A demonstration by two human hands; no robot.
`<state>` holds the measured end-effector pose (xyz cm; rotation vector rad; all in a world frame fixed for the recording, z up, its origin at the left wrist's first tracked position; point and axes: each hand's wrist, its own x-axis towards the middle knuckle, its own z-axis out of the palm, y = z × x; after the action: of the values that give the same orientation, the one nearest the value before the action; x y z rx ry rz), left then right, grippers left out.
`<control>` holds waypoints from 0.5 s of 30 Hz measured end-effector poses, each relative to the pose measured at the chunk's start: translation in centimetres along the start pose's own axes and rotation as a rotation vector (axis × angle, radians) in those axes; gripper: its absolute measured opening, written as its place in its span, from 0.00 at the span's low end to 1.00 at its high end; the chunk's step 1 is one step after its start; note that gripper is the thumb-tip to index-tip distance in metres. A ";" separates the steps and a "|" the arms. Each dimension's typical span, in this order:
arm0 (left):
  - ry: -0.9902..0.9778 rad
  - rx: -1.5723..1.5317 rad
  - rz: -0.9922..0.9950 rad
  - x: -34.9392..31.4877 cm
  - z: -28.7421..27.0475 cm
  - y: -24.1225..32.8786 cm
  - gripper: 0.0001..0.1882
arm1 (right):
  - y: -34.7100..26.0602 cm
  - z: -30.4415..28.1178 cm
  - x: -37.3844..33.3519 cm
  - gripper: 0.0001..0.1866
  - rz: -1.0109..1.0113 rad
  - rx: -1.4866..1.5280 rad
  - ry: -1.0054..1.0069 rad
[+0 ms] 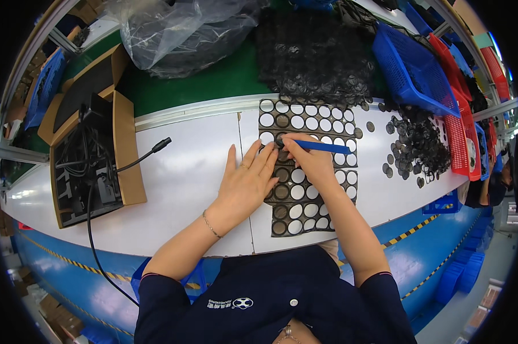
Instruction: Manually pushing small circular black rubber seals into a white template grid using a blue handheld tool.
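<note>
Left hand (pixel 247 184) fingers spread, right hand (pixel 313 162) pinching blue tool (pixel 328 147), we should brace the black sheet (pixel 281 193) near the back edge of the worktop (pixel 173 189).

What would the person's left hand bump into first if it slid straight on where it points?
Most likely the right hand, which grips a blue tool just ahead and to the right of the left hand, over a black sheet with round holes. Depth is unclear, so it might narrowly miss.

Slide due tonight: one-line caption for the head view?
Left hand touching dark perforated sheeting, right hand holding a slim blue tool over it, loose dark discs piled to the right.
</note>
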<state>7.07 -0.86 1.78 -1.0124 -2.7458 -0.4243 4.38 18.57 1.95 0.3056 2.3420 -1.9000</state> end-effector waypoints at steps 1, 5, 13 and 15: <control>-0.005 -0.003 -0.008 -0.1 0.2 -0.1 0.30 | 0.0 -0.1 0.0 0.15 0.011 0.017 -0.004; -0.021 0.003 -0.007 -0.1 0.3 -0.2 0.30 | 0.0 0.0 0.0 0.14 0.036 0.014 -0.009; -0.031 -0.010 -0.005 0.1 0.1 -0.2 0.31 | -0.4 0.3 -0.1 0.12 -0.217 -0.248 0.077; -0.043 0.003 -0.007 0.1 0.0 -0.2 0.31 | 0.5 0.9 0.0 0.09 -0.778 -0.643 0.220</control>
<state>6.85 -0.97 1.76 -1.0228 -2.7882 -0.4038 4.45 17.77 1.24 -0.5606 3.3717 -1.1801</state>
